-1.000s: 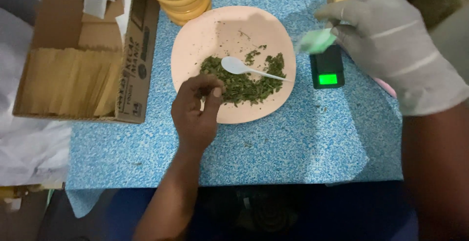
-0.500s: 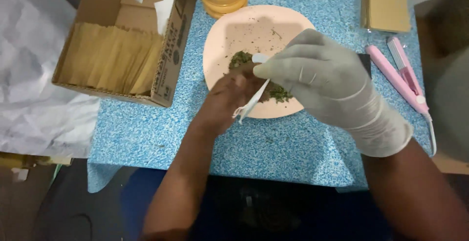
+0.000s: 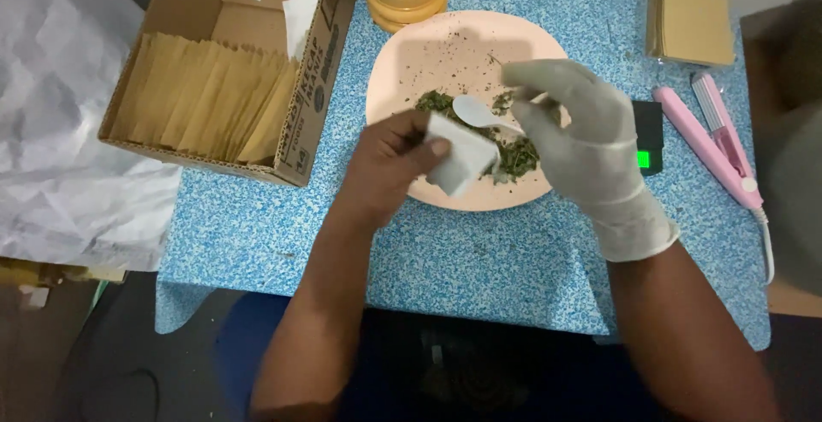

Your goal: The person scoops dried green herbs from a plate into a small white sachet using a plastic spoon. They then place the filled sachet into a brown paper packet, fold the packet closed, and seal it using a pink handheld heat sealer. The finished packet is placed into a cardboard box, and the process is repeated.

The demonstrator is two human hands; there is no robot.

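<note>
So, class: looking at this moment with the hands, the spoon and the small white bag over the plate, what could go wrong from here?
1. The white spoon, held by the gloved right hand, may miss the small white bag that the bare left hand pinches, so herbs could scatter.
2. The bag hangs near the rim of the pink plate; spilled dried green herbs might land on the blue table.

plates 1 (image 3: 445,54) | spoons 1 (image 3: 476,114) | cardboard boxes 1 (image 3: 180,11) | pink sealers 1 (image 3: 715,144)
</note>
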